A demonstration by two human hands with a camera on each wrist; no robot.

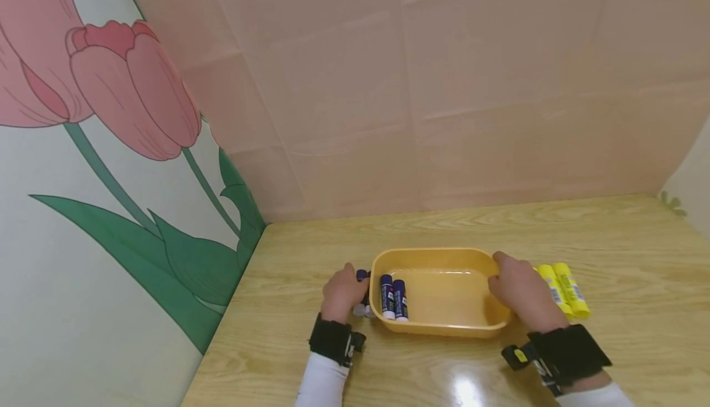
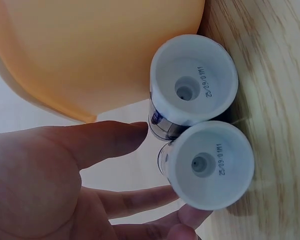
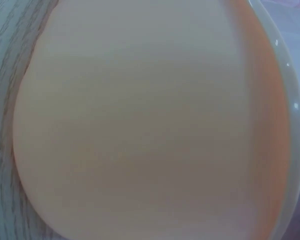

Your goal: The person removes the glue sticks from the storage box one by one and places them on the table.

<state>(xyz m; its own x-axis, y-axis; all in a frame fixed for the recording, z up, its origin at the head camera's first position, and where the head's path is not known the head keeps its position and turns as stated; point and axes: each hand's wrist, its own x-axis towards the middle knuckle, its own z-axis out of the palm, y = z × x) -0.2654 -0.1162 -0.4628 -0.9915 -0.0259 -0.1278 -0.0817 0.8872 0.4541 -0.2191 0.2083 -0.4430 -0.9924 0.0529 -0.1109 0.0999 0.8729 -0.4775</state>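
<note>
A yellow-orange plastic basket (image 1: 444, 331) sits on the table, with two dark blue glue sticks (image 1: 394, 299) lying side by side at its left end. My right hand (image 1: 520, 288) grips the basket's right end at the rim. Outside the left end, my left hand (image 1: 341, 291) is at two more blue glue sticks (image 1: 362, 276). The left wrist view shows their white bases (image 2: 210, 167) end-on, against the basket wall. There the thumb tip is right at the upper stick, and the loosely extended fingers reach behind the lower one. Basket wall fills the right wrist view.
Several yellow glue sticks (image 1: 569, 293) lie to the right of the basket, partly behind the right wrist. The wood-grain table (image 1: 277, 345) meets a pink-covered wall (image 1: 444, 117) at the back and a tulip-painted wall (image 1: 133, 240) on the left.
</note>
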